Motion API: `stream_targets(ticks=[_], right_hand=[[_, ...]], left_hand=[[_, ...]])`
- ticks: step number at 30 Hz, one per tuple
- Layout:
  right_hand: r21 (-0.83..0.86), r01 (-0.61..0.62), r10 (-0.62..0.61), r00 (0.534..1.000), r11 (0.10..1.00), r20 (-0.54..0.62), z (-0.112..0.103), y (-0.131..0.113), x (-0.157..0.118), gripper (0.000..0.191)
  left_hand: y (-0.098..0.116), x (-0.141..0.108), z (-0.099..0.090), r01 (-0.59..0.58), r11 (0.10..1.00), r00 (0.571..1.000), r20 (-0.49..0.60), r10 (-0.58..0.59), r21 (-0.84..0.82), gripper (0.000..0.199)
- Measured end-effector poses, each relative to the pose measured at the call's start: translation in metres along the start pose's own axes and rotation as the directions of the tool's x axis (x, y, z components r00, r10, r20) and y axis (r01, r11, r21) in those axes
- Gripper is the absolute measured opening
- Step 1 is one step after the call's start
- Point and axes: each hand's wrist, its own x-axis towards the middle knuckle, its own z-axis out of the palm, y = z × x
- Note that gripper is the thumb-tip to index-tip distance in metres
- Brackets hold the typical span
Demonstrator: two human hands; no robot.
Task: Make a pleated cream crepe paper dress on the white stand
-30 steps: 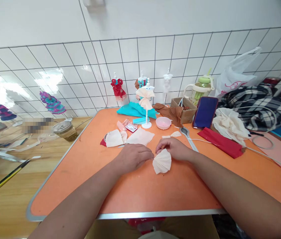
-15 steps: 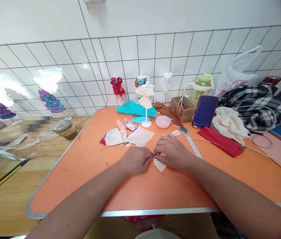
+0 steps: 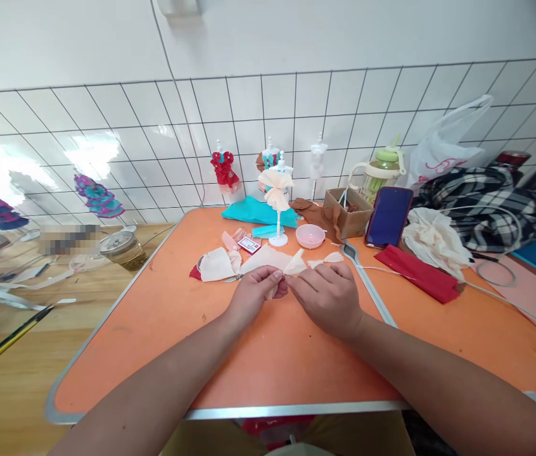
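Left hand (image 3: 259,290), thumb and fingers pinched together on cream crepe piece (image 3: 295,263), low over orange table (image 3: 249,361). Right hand (image 3: 329,296) right alongside, fingers curled, fingertips meeting left hand's at gathered end of piece; whether it grips paper, cannot tell. Crepe piece up between hands, fanned part pointing away from person. Just beyond: flat cream sheet (image 3: 265,258), pink bowl (image 3: 310,236), small mannequin (image 3: 278,190) upright in cream ruffles. Cream bow-like piece (image 3: 325,260) lying near right hand. Smartphone (image 3: 389,216) leaning by cardboard box (image 3: 350,214).

Cream piece (image 3: 295,263) partly hidden by fingers (image 3: 268,277), card (image 3: 249,245) print seemingly illegible
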Motion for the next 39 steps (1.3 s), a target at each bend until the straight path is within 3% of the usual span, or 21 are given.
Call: stream_targets(ticks=[3,4,6,7,9,11,13,16,19,23,26,28,30,33,36,39], right_hand=[[0.268,-0.250,0.243,0.968,0.930,0.060,-0.002,-0.002,0.001,0.023],[0.386,-0.362,0.347,0.931,0.848,0.111,-0.001,-0.002,0.001,0.023],[0.609,-0.536,0.482,0.833,0.584,0.272,0.003,0.000,0.002,0.021],[0.686,-0.583,0.474,0.796,0.435,0.377,0.006,0.003,0.003,0.020],[0.756,-0.622,0.344,0.769,0.207,0.539,0.013,0.012,0.003,0.018],[0.755,-0.646,0.153,0.762,0.114,0.629,0.020,0.023,0.001,0.015],[0.725,-0.681,-0.031,0.726,0.103,0.687,0.024,0.034,-0.001,0.013],[0.650,-0.749,-0.241,0.612,0.128,0.753,0.029,0.044,-0.005,0.014],[0.643,-0.729,-0.328,0.564,0.234,0.758,0.030,0.048,-0.008,0.017],[0.696,-0.534,-0.332,0.624,0.480,0.707,0.024,0.044,-0.006,0.011],[0.646,-0.315,-0.272,0.717,0.695,0.642,0.017,0.037,-0.003,0.009],[0.547,-0.187,-0.206,0.790,0.816,0.578,0.013,0.031,-0.001,0.013],[0.450,-0.113,-0.142,0.857,0.886,0.496,0.009,0.028,0.000,0.015],[0.384,-0.104,-0.054,0.924,0.917,0.378,0.007,0.027,0.002,0.015],[0.356,-0.094,-0.017,0.955,0.930,0.297,0.007,0.027,0.002,0.017],[0.251,-0.022,-0.038,0.972,0.968,0.233,0.009,0.023,0.000,0.020]], left_hand=[[0.003,-0.005,0.004,-0.114,0.993,0.994,0.001,0.114,0.025,0.023],[0.004,-0.007,0.004,-0.169,0.982,0.985,-0.006,0.170,0.079,0.024],[0.006,-0.008,0.002,-0.283,0.931,0.957,0.003,0.290,0.231,0.026],[0.007,-0.009,-0.001,-0.341,0.886,0.937,0.041,0.346,0.314,0.026],[0.011,-0.009,-0.008,-0.472,0.749,0.880,0.206,0.427,0.465,0.026],[0.015,-0.008,-0.015,-0.601,0.578,0.799,0.428,0.422,0.552,0.024],[0.017,-0.009,-0.018,-0.673,0.461,0.736,0.585,0.340,0.579,0.023],[0.016,-0.011,-0.015,-0.686,0.427,0.704,0.687,0.183,0.589,0.028],[0.011,-0.014,-0.011,-0.676,0.398,0.700,0.709,0.085,0.620,0.028],[0.005,-0.015,-0.008,-0.629,0.273,0.760,0.650,0.018,0.728,0.021],[0.002,-0.014,-0.006,-0.575,0.183,0.812,0.584,0.007,0.797,0.022],[0.001,-0.012,-0.004,-0.500,0.171,0.865,0.500,0.047,0.849,0.023],[0.000,-0.010,-0.003,-0.380,0.243,0.925,0.367,0.100,0.892,0.023],[0.001,-0.006,-0.003,-0.202,0.483,0.979,0.178,0.097,0.852,0.027],[-0.001,-0.002,-0.006,-0.073,0.689,0.996,0.086,0.015,0.721,0.029],[-0.005,0.001,-0.008,0.018,0.795,0.999,0.027,-0.044,0.607,0.027]])
